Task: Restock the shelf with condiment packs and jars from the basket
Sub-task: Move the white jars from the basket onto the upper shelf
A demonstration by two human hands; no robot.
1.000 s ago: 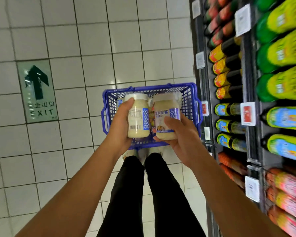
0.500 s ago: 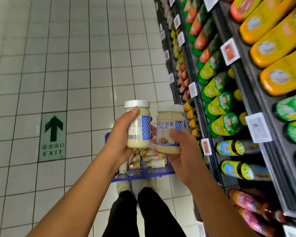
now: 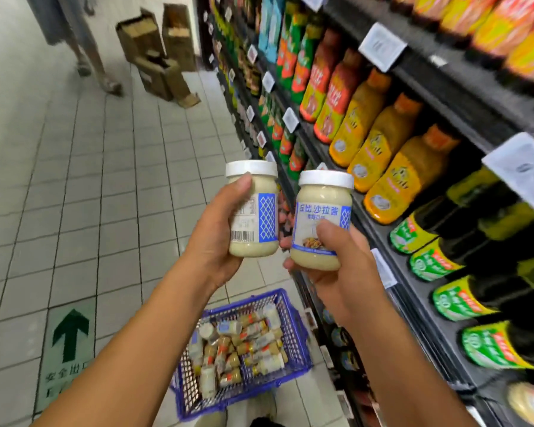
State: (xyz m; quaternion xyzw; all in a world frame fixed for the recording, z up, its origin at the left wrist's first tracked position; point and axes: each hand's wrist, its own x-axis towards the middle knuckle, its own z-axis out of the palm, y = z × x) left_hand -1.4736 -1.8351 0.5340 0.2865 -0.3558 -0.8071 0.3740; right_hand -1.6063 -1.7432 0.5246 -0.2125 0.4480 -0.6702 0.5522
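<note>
– Progress so far?

– Early, I judge. Basket (image 3: 295, 337) sits on the floor at the near end of the aisle, just beside the foot of the shelf (image 3: 444, 84), and it is heaped with packs (image 3: 241, 343) and small jars. I cannot tell whether anything from it is already shelved.

– And the hands?

– Both are full. Left hand (image 3: 216, 238) is curled round the left jar (image 3: 255, 211), thumb up near the white lid, barcode side facing the camera. Right hand (image 3: 336, 272) grips the right jar (image 3: 321, 217) low on its body, thumb across the label. Both jars are upright, side by side and close together, raised above the basket and just left of the shelf front.

– What is left?

– Placing these two, then nearly the whole basket, by the look of it.

– Anything in the way?

– Shelf rows on the right look packed: yellow bottles (image 3: 383, 143) above, dark bottles (image 3: 438, 260) with green labels below, and price tags (image 3: 381, 46) on the rails. No gap for jars shows, so their slot is probably out of view. With both hands taken, neither is free to shift stock. Far up the aisle stand boxes (image 3: 161, 57) and another person's legs (image 3: 84, 50), well apart from here. An exit sign (image 3: 70, 343) marks the tiles left of the basket.
</note>
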